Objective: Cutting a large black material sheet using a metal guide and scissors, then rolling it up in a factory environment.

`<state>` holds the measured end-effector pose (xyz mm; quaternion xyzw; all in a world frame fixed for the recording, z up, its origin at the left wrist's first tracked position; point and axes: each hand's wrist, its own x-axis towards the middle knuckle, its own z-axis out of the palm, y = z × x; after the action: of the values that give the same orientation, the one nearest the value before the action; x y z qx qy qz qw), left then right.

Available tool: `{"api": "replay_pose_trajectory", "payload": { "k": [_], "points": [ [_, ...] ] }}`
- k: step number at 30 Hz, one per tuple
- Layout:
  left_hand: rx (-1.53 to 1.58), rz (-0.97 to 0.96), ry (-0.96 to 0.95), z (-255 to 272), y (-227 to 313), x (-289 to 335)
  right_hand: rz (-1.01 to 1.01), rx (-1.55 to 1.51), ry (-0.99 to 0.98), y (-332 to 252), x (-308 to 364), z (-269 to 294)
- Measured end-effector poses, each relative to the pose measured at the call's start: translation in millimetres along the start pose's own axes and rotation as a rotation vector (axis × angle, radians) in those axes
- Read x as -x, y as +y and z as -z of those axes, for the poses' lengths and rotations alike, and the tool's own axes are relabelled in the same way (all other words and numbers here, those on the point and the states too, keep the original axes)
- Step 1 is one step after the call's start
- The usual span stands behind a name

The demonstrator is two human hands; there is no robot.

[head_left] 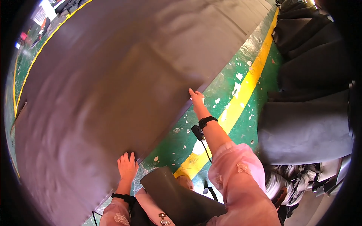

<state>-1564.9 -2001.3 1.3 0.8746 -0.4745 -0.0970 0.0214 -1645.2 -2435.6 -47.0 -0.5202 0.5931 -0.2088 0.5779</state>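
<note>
A wide, dark brown-grey sheet [124, 86] of smooth, leather-like material spreads over most of the left and middle, with slight ripples. My left hand [128, 165] rests on it close to its near right edge, fingers spread and stretched out. Farther along that edge, my right hand [197, 98] pinches the sheet's border, with one finger on top and the rest partly hidden. Both wrists wear black straps; a small black box [197, 132] with a cable hangs by the right one. A smaller dark piece [181, 196] lies in front of me, below my hands.
Green floor [166, 150] with chipped white patches shows beyond the sheet's edge, crossed by a curved yellow line [241, 98]. On the right are stacked dark sheets [305, 128], with crumpled material [290, 184] below them. A shoe [184, 182] stands near the yellow line.
</note>
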Motion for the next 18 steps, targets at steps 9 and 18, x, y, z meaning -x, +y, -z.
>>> {"api": "replay_pose_trajectory", "payload": {
  "k": [9,18],
  "points": [
    [0.058,0.008,0.059,3.7,29.0,-38.5,-0.152,-0.204,-0.008,8.2,8.3,14.9],
    [0.051,-0.041,0.081,7.7,64.6,-84.7,-0.107,-0.340,0.044,13.4,12.1,17.5]
  ]
}}
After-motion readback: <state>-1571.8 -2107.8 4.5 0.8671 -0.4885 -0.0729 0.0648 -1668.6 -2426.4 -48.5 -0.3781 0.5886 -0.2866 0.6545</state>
